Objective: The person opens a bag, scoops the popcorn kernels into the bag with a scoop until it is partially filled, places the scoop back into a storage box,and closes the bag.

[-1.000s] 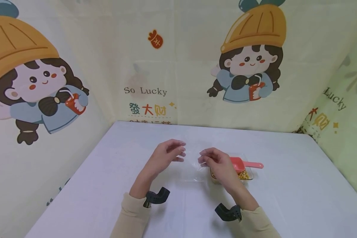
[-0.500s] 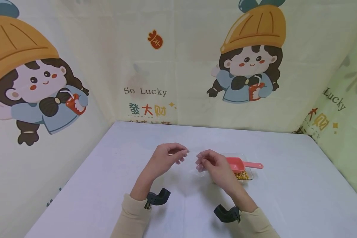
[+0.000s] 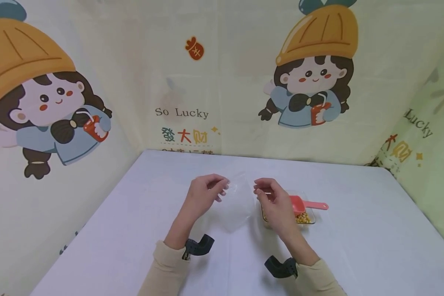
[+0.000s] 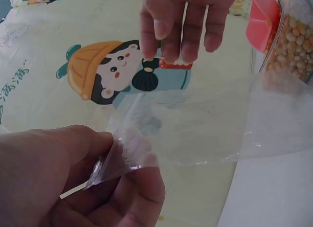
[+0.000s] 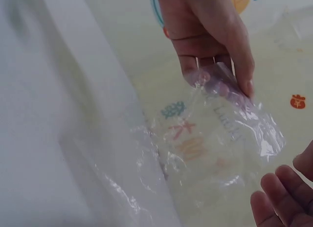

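My left hand [image 3: 220, 190] pinches the top corner of a clear plastic bag [image 3: 237, 202] between thumb and fingers and holds it up above the white table [image 3: 133, 213]. The left wrist view shows the pinch [image 4: 117, 151] close up, with the bag [image 4: 220, 124] spreading to the right. My right hand [image 3: 262, 192] hovers just right of the bag with relaxed, slightly bent fingers [image 4: 182, 38] and holds nothing. In the right wrist view the bag [image 5: 220, 139] hangs crumpled from my left hand [image 5: 215, 70], and the fingertips [image 5: 281, 195] of my right hand show at the lower right.
Behind my right hand stands a small clear container [image 3: 308, 218] of yellow corn kernels [image 4: 293, 41], with a pink scoop [image 3: 303, 204] resting on it. Printed cartoon curtains enclose the table on three sides. Black camera mounts sit on both wrists.
My right hand has let go of the bag and moved slightly right. My left hand has lifted the bag, which now hangs open from that hand alone.
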Tool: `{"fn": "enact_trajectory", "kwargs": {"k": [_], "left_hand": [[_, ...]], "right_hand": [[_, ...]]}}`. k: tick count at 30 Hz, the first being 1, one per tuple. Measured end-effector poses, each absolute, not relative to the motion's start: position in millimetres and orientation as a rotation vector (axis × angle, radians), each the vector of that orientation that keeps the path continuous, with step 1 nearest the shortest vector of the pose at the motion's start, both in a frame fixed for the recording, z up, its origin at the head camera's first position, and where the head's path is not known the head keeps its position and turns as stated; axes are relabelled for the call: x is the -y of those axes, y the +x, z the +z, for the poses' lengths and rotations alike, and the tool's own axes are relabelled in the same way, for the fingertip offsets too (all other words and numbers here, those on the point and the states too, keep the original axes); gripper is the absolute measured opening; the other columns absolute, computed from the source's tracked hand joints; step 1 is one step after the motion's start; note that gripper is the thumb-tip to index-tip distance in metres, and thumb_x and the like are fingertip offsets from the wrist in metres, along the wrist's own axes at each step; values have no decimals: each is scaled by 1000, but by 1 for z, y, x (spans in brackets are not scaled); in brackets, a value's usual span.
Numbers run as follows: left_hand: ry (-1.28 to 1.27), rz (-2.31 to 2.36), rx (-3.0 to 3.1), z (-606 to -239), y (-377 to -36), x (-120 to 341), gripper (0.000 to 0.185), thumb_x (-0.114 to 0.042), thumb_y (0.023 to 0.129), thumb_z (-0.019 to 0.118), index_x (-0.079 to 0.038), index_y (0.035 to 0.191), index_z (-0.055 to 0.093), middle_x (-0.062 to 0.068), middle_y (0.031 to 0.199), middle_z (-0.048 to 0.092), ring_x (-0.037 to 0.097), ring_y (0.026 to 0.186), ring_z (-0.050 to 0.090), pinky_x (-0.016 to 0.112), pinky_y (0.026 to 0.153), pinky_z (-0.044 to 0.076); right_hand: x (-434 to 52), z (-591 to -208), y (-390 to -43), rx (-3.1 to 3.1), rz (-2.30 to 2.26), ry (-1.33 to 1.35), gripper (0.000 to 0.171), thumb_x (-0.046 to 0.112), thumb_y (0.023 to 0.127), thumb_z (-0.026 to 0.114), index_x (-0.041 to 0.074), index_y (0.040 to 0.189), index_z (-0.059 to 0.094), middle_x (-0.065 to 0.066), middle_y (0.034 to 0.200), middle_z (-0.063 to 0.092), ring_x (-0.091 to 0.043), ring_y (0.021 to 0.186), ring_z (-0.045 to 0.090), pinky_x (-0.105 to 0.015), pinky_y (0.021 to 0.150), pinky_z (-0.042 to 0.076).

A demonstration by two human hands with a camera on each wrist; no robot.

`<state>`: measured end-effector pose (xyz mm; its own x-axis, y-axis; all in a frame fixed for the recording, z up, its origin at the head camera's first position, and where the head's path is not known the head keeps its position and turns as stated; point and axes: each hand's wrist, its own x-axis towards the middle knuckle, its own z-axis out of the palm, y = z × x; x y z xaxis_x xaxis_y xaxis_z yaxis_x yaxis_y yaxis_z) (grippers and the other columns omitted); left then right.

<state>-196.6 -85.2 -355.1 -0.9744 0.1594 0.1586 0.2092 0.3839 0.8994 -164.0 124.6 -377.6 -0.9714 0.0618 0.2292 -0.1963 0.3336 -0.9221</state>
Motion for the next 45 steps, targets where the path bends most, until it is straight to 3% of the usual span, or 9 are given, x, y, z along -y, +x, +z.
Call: {"fn": "enact_trajectory", "kwargs": {"k": [7,10,20,26,32,39,45], "left_hand": [[-461,-1945,2629,-358,-194,80,24,-25,95,66,-6,110,72,16,96,72,29,81,73,33,68,60],[-587,-2008,2686,-359,-194,80,25,-23,96,65,-3,111,70,19,96,72,27,79,73,34,70,60],[-778,-2173,2649,-357,-195,81,21,-22,96,66,-6,107,71,13,95,71,24,81,73,39,73,60],[-715,-2243,2585,-356,-193,76,21,-16,93,69,-7,112,69,13,102,70,22,85,71,38,76,60],[-645,-2205,2569,-357,-193,74,20,-20,95,67,-9,112,70,11,103,70,21,86,72,37,75,60],[-577,-2190,2524,-358,-194,71,22,-19,93,69,-2,107,71,13,99,70,39,92,70,38,71,60],[-556,-2165,2533,-360,-192,67,17,-21,89,74,-7,98,71,12,93,72,36,84,72,38,69,61]], "right_hand": [[-119,-380,-161,2380,1785,211,21,13,100,58,11,119,64,-12,109,68,-28,94,69,-21,83,55],[-118,-381,-160,2374,1838,231,20,15,100,58,11,119,64,-15,112,69,-26,94,70,-24,85,56],[-120,-375,-158,2353,1955,226,22,17,100,58,13,121,64,-9,113,68,-20,93,71,-25,86,56],[-120,-374,-157,2358,1965,212,27,19,100,58,9,124,63,-8,114,69,-20,94,71,-26,87,56],[-120,-371,-157,2313,1981,242,23,16,100,59,10,122,63,-10,113,68,-19,92,70,-25,85,57],[-122,-366,-154,2248,1985,267,20,14,99,60,10,118,63,-17,110,67,-19,86,71,-24,83,57],[-121,-366,-154,2289,2015,287,25,17,99,60,7,122,63,-13,111,69,-20,90,72,-24,85,56]]}}
